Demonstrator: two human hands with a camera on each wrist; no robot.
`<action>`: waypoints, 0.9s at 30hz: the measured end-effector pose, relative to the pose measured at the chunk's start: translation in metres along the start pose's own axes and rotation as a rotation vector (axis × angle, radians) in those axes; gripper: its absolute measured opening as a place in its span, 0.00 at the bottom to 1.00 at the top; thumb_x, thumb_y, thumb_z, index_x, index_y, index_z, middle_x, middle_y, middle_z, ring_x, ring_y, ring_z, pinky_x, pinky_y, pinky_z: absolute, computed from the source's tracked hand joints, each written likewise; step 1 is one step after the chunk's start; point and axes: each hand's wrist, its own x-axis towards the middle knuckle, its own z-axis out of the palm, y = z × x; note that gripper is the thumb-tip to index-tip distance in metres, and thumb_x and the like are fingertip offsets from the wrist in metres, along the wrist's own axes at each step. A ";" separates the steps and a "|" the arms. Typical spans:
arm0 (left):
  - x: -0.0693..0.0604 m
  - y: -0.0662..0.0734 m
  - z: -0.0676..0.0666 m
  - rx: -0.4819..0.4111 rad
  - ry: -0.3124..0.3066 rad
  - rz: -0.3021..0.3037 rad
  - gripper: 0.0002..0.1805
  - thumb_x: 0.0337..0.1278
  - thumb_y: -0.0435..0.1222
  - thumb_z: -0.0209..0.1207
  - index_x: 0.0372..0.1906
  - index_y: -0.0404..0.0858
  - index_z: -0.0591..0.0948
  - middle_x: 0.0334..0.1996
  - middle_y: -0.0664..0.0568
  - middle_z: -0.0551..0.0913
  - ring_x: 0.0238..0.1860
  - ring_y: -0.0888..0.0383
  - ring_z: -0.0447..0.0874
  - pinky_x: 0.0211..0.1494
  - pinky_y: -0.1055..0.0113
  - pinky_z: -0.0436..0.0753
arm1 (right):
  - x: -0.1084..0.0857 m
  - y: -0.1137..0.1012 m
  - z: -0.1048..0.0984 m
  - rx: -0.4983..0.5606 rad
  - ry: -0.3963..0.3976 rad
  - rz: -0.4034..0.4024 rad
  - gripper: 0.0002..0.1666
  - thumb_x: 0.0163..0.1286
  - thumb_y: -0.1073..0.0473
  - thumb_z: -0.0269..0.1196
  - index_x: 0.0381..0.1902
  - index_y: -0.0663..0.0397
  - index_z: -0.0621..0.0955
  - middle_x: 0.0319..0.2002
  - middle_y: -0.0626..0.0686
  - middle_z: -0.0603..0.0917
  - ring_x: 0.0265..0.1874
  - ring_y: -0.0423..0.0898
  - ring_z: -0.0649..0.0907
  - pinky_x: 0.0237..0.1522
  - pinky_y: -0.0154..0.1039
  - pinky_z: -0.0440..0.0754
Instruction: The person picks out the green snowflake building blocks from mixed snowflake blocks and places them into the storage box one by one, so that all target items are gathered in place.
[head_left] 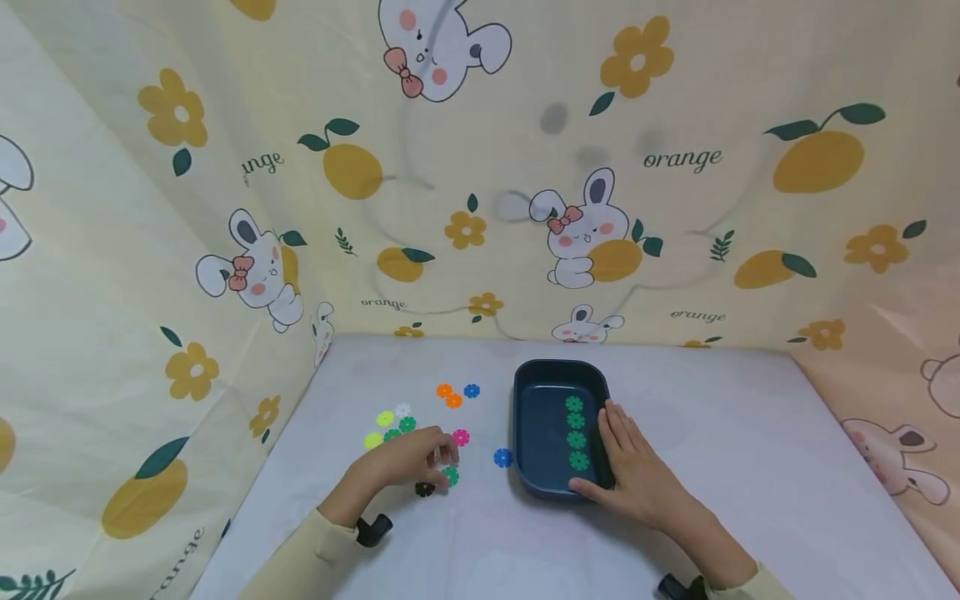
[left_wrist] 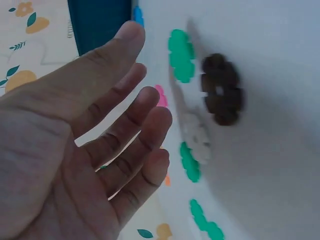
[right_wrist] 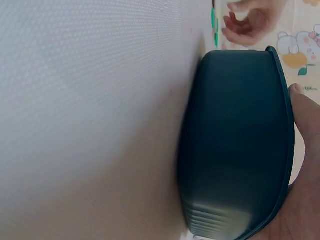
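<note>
Where the near part of the scatter lies, left of the tray, a loose green flower piece (head_left: 450, 476) sits on the white table, the dark flower piece (head_left: 424, 489) just left of it and nearer. Left wrist view adds a pale flower piece (left_wrist: 197, 137) close by.

Left hand (head_left: 411, 457) hangs over this spot: fingers bent softly, thumb apart from them, nothing held, no contact with the green piece to be seen. Step in hand reads as a pick-up of that piece. Pieces look thin and flat, so best to bring thumb and forefinger down at its rim, tip an edge up, then pinch; a broad grab would likely sweep in the dark or pale one.

Right of this, the dark blue tray (head_left: 543, 442), upright, a row of green pieces (head_left: 576, 439) along its right side. Right hand (head_left: 641, 483) lies along the right wall, fingers straight, thumb spread over the near rim; light steady pressure should serve, as a shove could shift the row.

Blue flower piece (head_left: 503, 457) just beside the tray's left wall; contact cannot be told. Worth clearing it when carrying across. Pink flower piece (head_left: 461, 437) lies a little farther off, orange pieces (head_left: 453, 401) beyond.
</note>
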 end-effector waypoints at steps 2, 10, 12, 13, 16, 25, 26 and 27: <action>-0.003 -0.003 0.004 0.007 -0.004 -0.010 0.17 0.57 0.39 0.80 0.48 0.46 0.86 0.43 0.56 0.82 0.40 0.57 0.79 0.46 0.68 0.82 | 0.000 0.000 0.000 0.000 0.002 0.000 0.74 0.66 0.19 0.64 0.83 0.72 0.55 0.85 0.69 0.49 0.85 0.66 0.51 0.79 0.67 0.58; -0.007 -0.012 0.021 0.008 0.023 -0.029 0.17 0.58 0.35 0.79 0.48 0.46 0.84 0.40 0.58 0.80 0.37 0.61 0.76 0.43 0.70 0.81 | -0.001 0.002 0.004 0.009 0.004 -0.007 0.73 0.67 0.20 0.64 0.83 0.72 0.55 0.85 0.70 0.49 0.84 0.68 0.52 0.79 0.66 0.58; -0.006 -0.011 0.022 0.012 0.034 -0.034 0.17 0.58 0.34 0.78 0.49 0.45 0.84 0.39 0.58 0.80 0.37 0.60 0.76 0.43 0.70 0.81 | -0.001 0.002 0.004 0.007 -0.001 -0.003 0.74 0.66 0.19 0.63 0.83 0.72 0.54 0.85 0.69 0.48 0.84 0.68 0.52 0.80 0.66 0.57; -0.006 -0.011 0.023 0.013 0.040 -0.036 0.17 0.59 0.34 0.78 0.49 0.45 0.83 0.39 0.58 0.81 0.37 0.60 0.76 0.43 0.70 0.81 | -0.001 0.002 0.004 0.005 0.001 -0.005 0.74 0.66 0.19 0.64 0.83 0.72 0.54 0.85 0.70 0.48 0.84 0.68 0.52 0.80 0.66 0.57; -0.005 -0.010 0.024 0.027 0.054 -0.041 0.17 0.59 0.34 0.78 0.49 0.44 0.83 0.37 0.58 0.80 0.36 0.61 0.76 0.42 0.69 0.81 | -0.001 0.002 0.005 0.002 0.007 -0.007 0.74 0.66 0.19 0.64 0.83 0.72 0.55 0.85 0.70 0.49 0.84 0.68 0.52 0.80 0.66 0.58; -0.001 -0.008 0.025 0.069 0.086 -0.055 0.17 0.59 0.34 0.78 0.49 0.43 0.84 0.35 0.59 0.79 0.35 0.62 0.75 0.41 0.69 0.81 | 0.000 0.003 0.005 -0.002 0.012 -0.008 0.73 0.66 0.19 0.63 0.83 0.72 0.55 0.85 0.69 0.49 0.85 0.67 0.51 0.79 0.67 0.58; 0.000 -0.008 0.026 0.074 0.085 -0.057 0.17 0.59 0.34 0.78 0.49 0.43 0.84 0.34 0.59 0.79 0.35 0.62 0.75 0.41 0.69 0.81 | 0.000 0.003 0.005 -0.004 0.014 -0.010 0.73 0.66 0.19 0.63 0.83 0.72 0.55 0.85 0.69 0.49 0.84 0.67 0.52 0.79 0.67 0.58; 0.000 -0.008 0.026 0.075 0.084 -0.057 0.16 0.59 0.34 0.78 0.48 0.43 0.84 0.34 0.59 0.78 0.35 0.62 0.75 0.41 0.69 0.81 | 0.001 0.004 0.005 -0.006 0.011 -0.009 0.73 0.66 0.19 0.63 0.83 0.72 0.55 0.85 0.69 0.49 0.85 0.67 0.51 0.79 0.67 0.58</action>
